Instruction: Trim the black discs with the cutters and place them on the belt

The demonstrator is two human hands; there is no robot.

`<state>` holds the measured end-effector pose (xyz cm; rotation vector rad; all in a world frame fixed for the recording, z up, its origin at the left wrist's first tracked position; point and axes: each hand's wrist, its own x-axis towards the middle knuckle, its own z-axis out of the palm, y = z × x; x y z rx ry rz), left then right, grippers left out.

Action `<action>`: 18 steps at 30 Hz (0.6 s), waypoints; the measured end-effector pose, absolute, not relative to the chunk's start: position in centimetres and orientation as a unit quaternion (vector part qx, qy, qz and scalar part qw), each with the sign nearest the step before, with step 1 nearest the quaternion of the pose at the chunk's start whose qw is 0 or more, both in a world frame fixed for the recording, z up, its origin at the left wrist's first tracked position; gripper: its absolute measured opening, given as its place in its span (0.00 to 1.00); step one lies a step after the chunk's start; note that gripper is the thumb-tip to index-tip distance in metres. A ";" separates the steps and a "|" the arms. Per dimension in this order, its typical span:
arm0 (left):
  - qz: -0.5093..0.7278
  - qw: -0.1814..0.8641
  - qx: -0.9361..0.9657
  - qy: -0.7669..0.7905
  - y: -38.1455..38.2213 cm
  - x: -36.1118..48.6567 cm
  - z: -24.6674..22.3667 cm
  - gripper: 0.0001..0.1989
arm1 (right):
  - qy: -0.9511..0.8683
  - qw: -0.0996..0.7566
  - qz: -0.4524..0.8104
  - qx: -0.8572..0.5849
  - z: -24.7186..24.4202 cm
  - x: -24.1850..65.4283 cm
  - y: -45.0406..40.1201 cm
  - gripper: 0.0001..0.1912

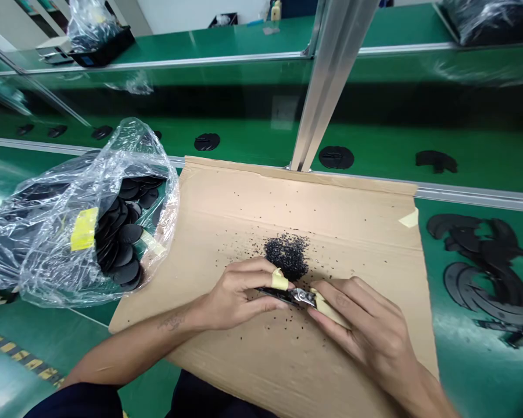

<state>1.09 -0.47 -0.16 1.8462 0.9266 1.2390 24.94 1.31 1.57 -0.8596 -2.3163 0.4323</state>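
My left hand [239, 293] pinches a flat black plastic disc [272, 295], seen nearly edge-on, between thumb and fingers. Yellow tape wraps one of its fingertips. In my right hand [366, 319] is a pair of small cutting pliers [304, 296], their metal jaws meeting the disc's right edge. The handles are mostly covered by my fingers, with pale yellow showing along them. Just beyond both hands lies a heap of tiny black plastic bits [287, 253], scattered over a cardboard sheet [331, 220].
At left, a clear plastic bag [61, 232] spills many black discs [124, 255]. Curved black parts [488, 267] lie piled on the green table at right. A metal post [331, 87] rises behind the cardboard, with single black parts [336, 157] spaced along the surface beyond.
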 end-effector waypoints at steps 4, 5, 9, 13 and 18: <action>0.455 0.335 0.729 0.386 -0.4 0.8 0.4 0.11 | -0.876 0.309 0.122 -0.350 1.4 24.9 1.7 0.13; 0.446 0.329 0.738 0.385 -0.4 0.8 0.5 0.11 | -0.879 0.301 0.098 -0.356 1.4 24.8 1.8 0.13; 0.387 0.268 0.796 0.380 -0.4 0.8 0.3 0.12 | -0.893 0.263 0.033 -0.363 1.1 24.8 1.9 0.13; 0.372 0.184 0.805 0.424 -0.2 0.4 -0.2 0.12 | -0.887 0.253 0.043 -0.383 1.2 25.1 1.8 0.12; 0.425 0.259 0.750 0.436 -0.1 0.3 -0.2 0.12 | -0.857 0.303 0.205 -0.364 1.6 25.3 1.7 0.12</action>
